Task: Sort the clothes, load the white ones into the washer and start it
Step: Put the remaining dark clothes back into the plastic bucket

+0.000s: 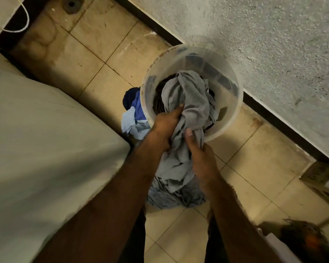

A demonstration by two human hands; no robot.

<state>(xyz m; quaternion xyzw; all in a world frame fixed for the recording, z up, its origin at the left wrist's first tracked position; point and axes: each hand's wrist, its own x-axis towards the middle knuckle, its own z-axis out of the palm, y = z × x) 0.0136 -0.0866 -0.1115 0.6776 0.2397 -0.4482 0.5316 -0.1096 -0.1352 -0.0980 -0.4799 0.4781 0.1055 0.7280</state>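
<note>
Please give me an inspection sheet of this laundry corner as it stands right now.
Surface: tiled floor, stained and damp-looking near the wall.
Job's things: clear plastic bucket holding dark clothes; grey garment partly lifted out of it; blue clothes lying on the floor left of the bucket; a white appliance at left, probably the washer.
Clutter: blurred dark object at lower right, unidentifiable.
Grippers: left hand and right hand both hold the grey garment in a closed grip.
Cables: white cord looping at upper left.
Surroundings: rough plastered wall with dark skirting; floor drain at top.
</note>
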